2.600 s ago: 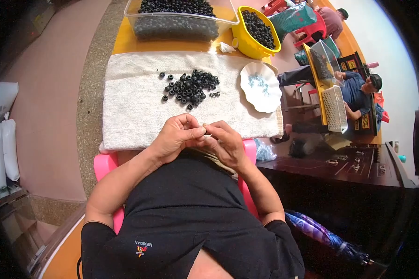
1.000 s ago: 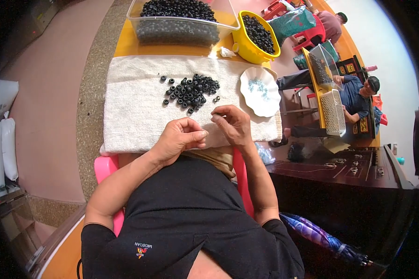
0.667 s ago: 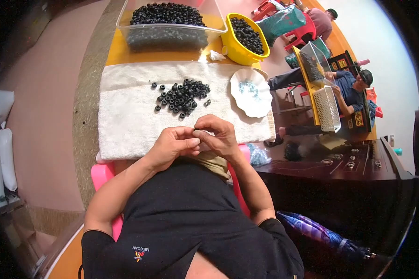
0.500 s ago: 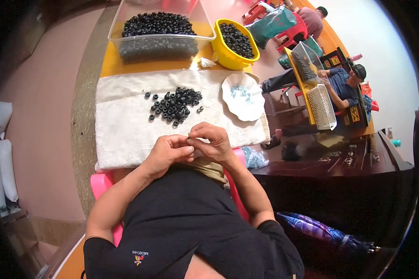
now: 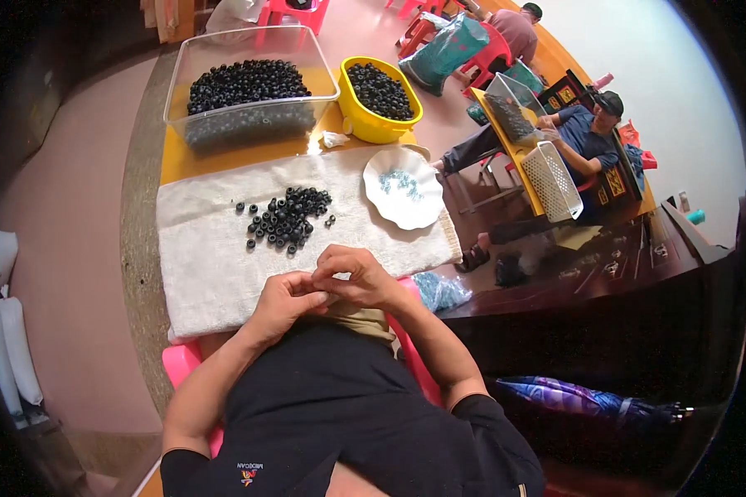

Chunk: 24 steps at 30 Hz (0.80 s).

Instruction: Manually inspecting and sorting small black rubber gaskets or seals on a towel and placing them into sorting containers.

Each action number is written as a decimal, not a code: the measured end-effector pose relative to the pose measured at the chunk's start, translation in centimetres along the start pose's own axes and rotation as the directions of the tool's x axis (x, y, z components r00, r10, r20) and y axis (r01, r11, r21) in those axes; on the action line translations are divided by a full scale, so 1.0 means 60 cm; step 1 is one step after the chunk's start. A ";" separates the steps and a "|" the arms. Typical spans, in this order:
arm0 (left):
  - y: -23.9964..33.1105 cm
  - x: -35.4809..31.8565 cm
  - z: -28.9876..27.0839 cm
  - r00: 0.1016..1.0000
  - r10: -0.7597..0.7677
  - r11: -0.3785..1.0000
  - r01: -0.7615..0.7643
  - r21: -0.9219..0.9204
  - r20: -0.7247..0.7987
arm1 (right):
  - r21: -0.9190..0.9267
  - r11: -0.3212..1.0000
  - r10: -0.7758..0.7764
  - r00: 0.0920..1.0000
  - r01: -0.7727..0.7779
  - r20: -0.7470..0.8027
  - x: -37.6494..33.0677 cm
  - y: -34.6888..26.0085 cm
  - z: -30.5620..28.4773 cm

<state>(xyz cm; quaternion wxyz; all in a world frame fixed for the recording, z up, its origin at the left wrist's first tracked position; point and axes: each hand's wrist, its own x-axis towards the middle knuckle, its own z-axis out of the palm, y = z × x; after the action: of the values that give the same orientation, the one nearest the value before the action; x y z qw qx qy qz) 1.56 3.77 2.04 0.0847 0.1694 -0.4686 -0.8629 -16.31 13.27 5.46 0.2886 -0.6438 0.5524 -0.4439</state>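
Fingertips meet at the near edge of the white towel [image 5: 215,265] — left hand [image 5: 283,302] and right hand [image 5: 356,277] are curled tight together, pinching something too small to make out. Whether either truly holds a piece, I cannot tell. Black rings [image 5: 288,217] lie heaped mid-towel, beyond the hands; a white dish [image 5: 406,203] sits at the towel's right end.

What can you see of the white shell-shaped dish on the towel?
The white dish is shallow, scalloped like a shell, and looks glossy like ceramic or plastic. It sits flat on the right end of the white towel, holding a small scatter of pale blue bits. Neither hand touches it; the loose black rings lie apart, to its left.
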 end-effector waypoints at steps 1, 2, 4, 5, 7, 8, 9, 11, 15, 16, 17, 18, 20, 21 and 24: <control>0.000 0.000 0.000 1.000 -0.005 1.000 0.005 0.001 -0.008 | -0.010 1.000 0.007 1.000 -0.007 0.010 0.000 -0.002 -0.001; -0.001 0.000 0.000 1.000 -0.003 1.000 0.003 0.006 -0.002 | -0.018 1.000 0.015 1.000 -0.014 0.020 0.000 -0.004 -0.002; -0.001 0.002 -0.001 1.000 -0.002 1.000 0.002 -0.001 0.000 | -0.033 0.999 0.011 1.000 -0.010 0.022 0.000 0.000 -0.004; 0.000 0.004 -0.001 1.000 -0.002 1.000 0.002 0.004 0.005 | -0.044 0.999 0.011 0.999 -0.010 0.032 0.000 0.002 -0.005; 0.001 0.006 -0.001 1.000 0.002 1.000 -0.002 -0.020 0.009 | -0.034 0.999 0.010 1.000 -0.009 0.025 0.000 0.002 -0.007; 0.002 0.003 -0.001 1.000 0.001 1.000 -0.001 -0.016 0.013 | -0.021 1.000 0.011 1.000 -0.010 0.024 -0.001 0.003 -0.007; 0.003 0.000 0.000 1.000 -0.005 1.000 0.005 -0.016 -0.001 | -0.024 1.000 0.010 1.000 -0.010 0.018 -0.004 0.007 -0.006; 0.004 -0.001 0.001 1.000 -0.015 1.000 0.014 -0.015 -0.011 | 0.169 0.978 0.125 0.992 -0.120 -0.018 -0.013 0.018 0.001; -0.003 -0.005 0.000 0.998 0.004 0.999 -0.006 -0.032 -0.065 | 0.340 0.898 0.291 0.957 -0.280 0.020 -0.023 0.022 0.005; -0.004 -0.006 -0.001 0.997 0.021 0.999 -0.023 -0.028 -0.078 | 0.399 0.872 0.297 0.954 -0.284 0.032 -0.023 0.024 0.005; -0.007 -0.006 -0.002 0.995 0.042 0.999 -0.045 -0.026 -0.086 | 0.458 0.840 0.303 0.952 -0.290 0.048 -0.022 0.027 0.005; -0.010 -0.003 -0.003 0.993 0.060 0.998 -0.063 -0.026 -0.099 | 0.373 0.891 0.264 0.964 -0.257 0.032 -0.022 0.029 0.001; -0.006 -0.001 -0.002 0.993 0.051 0.998 -0.054 -0.022 -0.110 | 0.397 0.892 0.224 0.974 -0.216 0.027 -0.021 0.029 -0.003; -0.007 0.002 -0.003 0.994 0.037 0.999 -0.041 -0.028 -0.107 | 0.394 0.890 0.239 0.971 -0.229 0.026 -0.022 0.030 -0.005; -0.002 0.010 -0.005 0.994 0.011 0.999 -0.016 -0.042 -0.110 | 0.464 0.819 0.356 0.933 -0.337 0.050 -0.026 0.034 -0.013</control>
<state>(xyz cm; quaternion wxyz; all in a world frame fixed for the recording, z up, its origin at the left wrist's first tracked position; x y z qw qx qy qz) 1.09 3.43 1.65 0.1199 0.2116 -0.4456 -0.8615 -17.95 14.44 3.64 0.4993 -0.4358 0.5429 -0.5158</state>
